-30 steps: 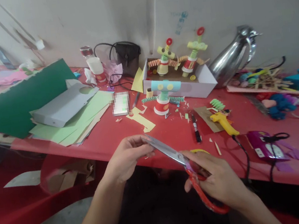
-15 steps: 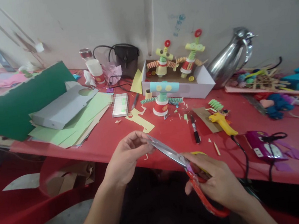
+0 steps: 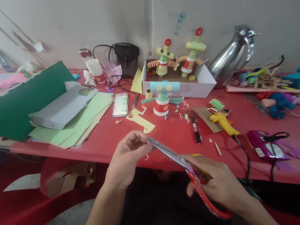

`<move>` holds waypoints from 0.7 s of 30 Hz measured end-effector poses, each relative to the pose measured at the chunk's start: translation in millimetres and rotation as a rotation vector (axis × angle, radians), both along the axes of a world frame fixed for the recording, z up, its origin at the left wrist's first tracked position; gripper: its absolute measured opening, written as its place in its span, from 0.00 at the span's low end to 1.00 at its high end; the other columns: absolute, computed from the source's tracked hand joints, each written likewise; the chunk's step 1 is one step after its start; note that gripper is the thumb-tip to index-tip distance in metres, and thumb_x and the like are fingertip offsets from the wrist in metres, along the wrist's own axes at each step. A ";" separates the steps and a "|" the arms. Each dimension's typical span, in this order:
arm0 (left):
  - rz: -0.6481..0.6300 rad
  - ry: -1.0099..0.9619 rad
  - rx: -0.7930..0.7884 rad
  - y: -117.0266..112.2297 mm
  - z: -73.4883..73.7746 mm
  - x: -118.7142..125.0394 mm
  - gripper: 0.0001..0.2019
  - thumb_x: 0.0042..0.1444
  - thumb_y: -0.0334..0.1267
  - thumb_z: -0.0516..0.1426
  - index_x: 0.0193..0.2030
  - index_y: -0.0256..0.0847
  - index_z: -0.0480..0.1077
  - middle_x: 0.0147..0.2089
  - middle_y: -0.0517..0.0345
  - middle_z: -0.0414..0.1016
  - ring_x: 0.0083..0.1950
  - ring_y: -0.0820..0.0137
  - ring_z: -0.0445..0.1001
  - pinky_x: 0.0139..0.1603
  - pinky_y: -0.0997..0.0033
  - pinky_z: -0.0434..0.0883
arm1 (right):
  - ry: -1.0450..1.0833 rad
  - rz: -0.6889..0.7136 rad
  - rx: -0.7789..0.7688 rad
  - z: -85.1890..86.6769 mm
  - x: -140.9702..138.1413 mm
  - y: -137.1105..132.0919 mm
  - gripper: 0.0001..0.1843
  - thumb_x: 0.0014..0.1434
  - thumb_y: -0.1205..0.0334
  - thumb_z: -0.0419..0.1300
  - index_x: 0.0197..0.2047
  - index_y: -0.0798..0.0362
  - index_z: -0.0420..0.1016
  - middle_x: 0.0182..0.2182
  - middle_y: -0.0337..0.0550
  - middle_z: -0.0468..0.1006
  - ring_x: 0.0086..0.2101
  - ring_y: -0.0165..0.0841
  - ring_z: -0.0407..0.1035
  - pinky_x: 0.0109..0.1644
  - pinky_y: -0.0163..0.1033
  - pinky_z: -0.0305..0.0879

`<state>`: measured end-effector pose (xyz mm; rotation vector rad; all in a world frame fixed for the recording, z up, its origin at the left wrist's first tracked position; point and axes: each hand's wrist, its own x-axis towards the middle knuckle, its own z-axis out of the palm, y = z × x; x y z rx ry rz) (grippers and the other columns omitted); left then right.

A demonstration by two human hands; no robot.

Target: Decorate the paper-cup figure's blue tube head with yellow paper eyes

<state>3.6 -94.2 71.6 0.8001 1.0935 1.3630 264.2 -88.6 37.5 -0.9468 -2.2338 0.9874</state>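
Note:
My right hand [image 3: 216, 177] grips a pair of scissors [image 3: 169, 153] by the red handles, with the metal blades pointing up and left. At the blade tips is my left hand [image 3: 129, 155], its thumb and fingers pinched together. Whatever lies between those fingertips is too small or hidden to name. Beyond the hands stands a paper-cup figure [image 3: 162, 107] with a blue rolled-paper head and folded green and blue arms. A cut piece of yellow paper [image 3: 143, 122] lies flat on the red table just past my left hand.
Two similar figures stand in a white box [image 3: 180, 88] at the back. To the right are a black marker [image 3: 196, 130], a yellow glue gun [image 3: 224, 123] with its cord, and a purple box [image 3: 265, 147]. Paper sheets [image 3: 69, 132] and a green board [image 3: 27, 103] occupy the left. A steel jug [image 3: 228, 56] leans behind.
Almost nothing differs. Both hands and the scissors keep nearly the same position, with the left hand and blade tips shifted very slightly.

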 end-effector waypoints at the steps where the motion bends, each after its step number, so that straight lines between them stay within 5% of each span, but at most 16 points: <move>1: 0.004 0.006 0.000 -0.1 0.0 0.0 0.10 0.50 0.32 0.67 0.36 0.39 0.70 0.34 0.61 0.72 0.36 0.77 0.72 0.41 0.78 0.71 | 0.001 -0.001 -0.002 -0.2 0.2 0.2 0.29 0.63 0.68 0.61 0.65 0.47 0.64 0.32 0.35 0.85 0.46 0.35 0.76 0.52 0.36 0.69; 8: 0.037 0.010 -0.010 -0.6 -1.5 -0.9 0.12 0.49 0.32 0.68 0.38 0.40 0.71 0.34 0.61 0.75 0.36 0.76 0.74 0.41 0.77 0.73 | -0.017 -0.019 -0.057 1.4 0.5 -0.7 0.25 0.63 0.67 0.58 0.63 0.48 0.67 0.27 0.32 0.84 0.36 0.33 0.78 0.50 0.35 0.70; 13: 0.085 -0.017 -0.087 8.6 -13.0 -3.1 0.13 0.47 0.34 0.69 0.39 0.38 0.76 0.32 0.59 0.78 0.34 0.75 0.77 0.40 0.76 0.74 | -0.142 -0.178 -0.198 2.8 -6.9 13.2 0.24 0.61 0.63 0.60 0.61 0.48 0.71 0.29 0.34 0.85 0.29 0.33 0.79 0.37 0.33 0.74; 21: 0.120 -0.178 -0.194 24.5 -33.6 -4.3 0.14 0.49 0.39 0.68 0.40 0.32 0.80 0.33 0.47 0.82 0.38 0.66 0.81 0.46 0.66 0.77 | -0.476 -0.314 0.184 -18.2 -15.6 63.4 0.22 0.60 0.50 0.64 0.56 0.44 0.76 0.46 0.44 0.85 0.42 0.47 0.81 0.39 0.43 0.75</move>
